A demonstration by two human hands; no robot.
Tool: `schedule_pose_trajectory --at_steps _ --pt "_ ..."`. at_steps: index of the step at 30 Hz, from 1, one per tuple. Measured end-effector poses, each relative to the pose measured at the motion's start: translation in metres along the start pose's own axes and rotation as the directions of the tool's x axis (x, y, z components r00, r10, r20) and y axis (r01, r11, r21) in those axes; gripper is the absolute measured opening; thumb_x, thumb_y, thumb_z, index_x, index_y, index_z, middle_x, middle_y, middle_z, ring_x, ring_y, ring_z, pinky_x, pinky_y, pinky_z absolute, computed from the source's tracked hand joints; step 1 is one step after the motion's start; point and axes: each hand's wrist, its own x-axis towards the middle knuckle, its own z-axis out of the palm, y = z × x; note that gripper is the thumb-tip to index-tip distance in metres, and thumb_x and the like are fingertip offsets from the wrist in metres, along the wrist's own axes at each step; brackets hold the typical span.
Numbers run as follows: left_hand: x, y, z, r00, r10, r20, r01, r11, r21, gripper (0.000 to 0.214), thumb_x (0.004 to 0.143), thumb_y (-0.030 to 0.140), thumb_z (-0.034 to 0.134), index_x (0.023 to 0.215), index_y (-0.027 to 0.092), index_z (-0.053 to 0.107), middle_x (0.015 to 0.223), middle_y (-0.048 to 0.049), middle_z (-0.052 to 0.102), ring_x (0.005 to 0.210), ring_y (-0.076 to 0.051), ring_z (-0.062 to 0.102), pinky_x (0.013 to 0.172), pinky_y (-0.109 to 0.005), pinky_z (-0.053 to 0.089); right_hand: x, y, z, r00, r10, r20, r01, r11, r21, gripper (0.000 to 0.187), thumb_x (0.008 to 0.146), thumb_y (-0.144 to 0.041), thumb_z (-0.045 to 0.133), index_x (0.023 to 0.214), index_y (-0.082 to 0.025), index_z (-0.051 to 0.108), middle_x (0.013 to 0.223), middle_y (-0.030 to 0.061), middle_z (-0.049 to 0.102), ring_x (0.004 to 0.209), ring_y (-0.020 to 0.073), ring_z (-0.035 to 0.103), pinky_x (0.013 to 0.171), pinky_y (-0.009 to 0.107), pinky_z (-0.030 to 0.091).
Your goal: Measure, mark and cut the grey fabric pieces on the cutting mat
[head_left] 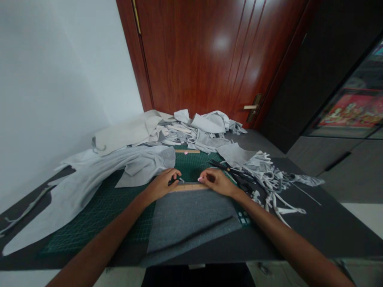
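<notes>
My left hand [164,182] is closed around a small black-handled tool [172,181] with a short metal tip pointing right. Most of that tool is hidden by the fingers. Between the fingertips of my right hand [218,181] is a small pinkish-white piece [200,179], too small to name. Both hands rest near the ends of a wooden ruler [187,187], which lies across the top edge of a dark grey cloth [191,219]. The cloth's near edge is folded or rippled and reaches the table's front edge. Beneath lies a green cutting mat [191,165].
Black scissors [236,171] lie right of my right hand, beside tangled pale fabric strips [271,175]. Light grey cloth [86,179] spreads over the left side. Scraps [206,123] pile up against the wooden door [197,56]. A second ruler [193,151] lies farther back.
</notes>
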Motion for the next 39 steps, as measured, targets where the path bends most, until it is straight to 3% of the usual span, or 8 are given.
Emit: schedule_pose_trajectory --at_steps 3,6,10,17,27,31,36,39 --pt "-0.001 0.008 0.005 0.998 0.06 -0.025 -0.059 0.998 0.02 0.026 0.096 0.012 0.046 0.112 0.022 0.064 0.105 -0.0053 0.063 0.101 -0.021 0.06 0.092 -0.034 0.048 0.004 0.0 0.014 0.981 -0.138 0.137 0.153 0.983 -0.106 0.021 0.1 -0.036 0.059 0.097 -0.019 0.07 0.086 0.0032 0.067 0.078 0.0157 0.06 0.072 0.026 0.046" --pt "-0.002 0.012 0.004 0.991 0.122 0.062 -0.122 0.992 0.005 0.03 0.102 0.013 0.04 0.11 0.022 0.067 0.106 -0.0062 0.061 0.103 -0.02 0.06 0.093 -0.032 0.048 -0.001 0.005 0.013 0.95 -0.226 0.215 0.261 0.953 -0.152 0.018 0.103 -0.032 0.055 0.103 -0.02 0.07 0.097 0.0067 0.068 0.094 0.0194 0.062 0.086 0.03 0.048" --pt "-0.003 0.009 -0.008 0.948 0.202 0.246 -0.195 0.979 -0.055 0.025 0.104 0.026 0.048 0.119 0.024 0.068 0.114 -0.0074 0.061 0.108 -0.021 0.06 0.097 -0.031 0.046 -0.005 0.013 0.003 0.951 -0.235 0.203 0.262 0.958 -0.114 0.019 0.104 -0.032 0.054 0.104 -0.02 0.069 0.102 0.0083 0.068 0.101 0.0206 0.063 0.092 0.032 0.049" --pt "-0.003 0.004 -0.017 0.948 0.15 0.279 -0.127 0.987 -0.1 0.031 0.1 0.037 0.059 0.127 0.024 0.065 0.117 -0.0083 0.063 0.11 -0.024 0.061 0.099 -0.034 0.045 -0.01 0.019 0.005 0.966 -0.216 0.144 0.232 0.967 -0.105 0.016 0.103 -0.031 0.056 0.106 -0.02 0.068 0.105 0.0083 0.071 0.104 0.0213 0.064 0.095 0.034 0.05" --pt "-0.023 0.047 -0.007 0.93 0.101 0.354 -0.053 0.989 -0.141 0.03 0.095 0.035 0.063 0.123 0.023 0.064 0.105 -0.0047 0.064 0.099 -0.022 0.063 0.088 -0.03 0.047 -0.042 0.006 -0.012 0.945 -0.262 0.194 0.279 0.958 -0.064 0.016 0.103 -0.031 0.058 0.103 -0.019 0.069 0.1 0.0077 0.071 0.099 0.0197 0.064 0.09 0.033 0.051" --pt "-0.021 0.052 -0.007 0.925 0.08 0.371 -0.033 0.991 -0.133 0.031 0.095 0.033 0.063 0.124 0.023 0.062 0.102 -0.0031 0.06 0.097 -0.021 0.06 0.088 -0.03 0.047 -0.05 -0.01 -0.006 0.908 -0.38 0.176 0.393 0.918 -0.046 0.015 0.102 -0.028 0.059 0.102 -0.017 0.069 0.099 0.0083 0.07 0.097 0.0191 0.063 0.088 0.032 0.051" --pt "-0.018 0.051 -0.008 0.924 0.132 0.358 -0.072 0.982 -0.176 0.03 0.097 0.031 0.061 0.126 0.024 0.062 0.108 -0.005 0.061 0.102 -0.022 0.06 0.093 -0.031 0.047 -0.054 -0.031 0.015 0.8 -0.519 0.3 0.517 0.851 0.092 0.019 0.105 -0.029 0.054 0.103 -0.018 0.069 0.096 0.0057 0.071 0.094 0.0165 0.064 0.091 0.029 0.052" --pt "-0.016 0.049 -0.006 0.908 0.204 0.366 -0.135 0.97 -0.204 0.029 0.099 0.027 0.058 0.127 0.024 0.065 0.118 -0.0075 0.063 0.11 -0.022 0.06 0.1 -0.033 0.046 -0.056 -0.033 0.018 0.772 -0.528 0.354 0.528 0.843 0.105 0.022 0.106 -0.029 0.052 0.104 -0.016 0.069 0.099 0.0072 0.072 0.097 0.0175 0.064 0.092 0.03 0.053"
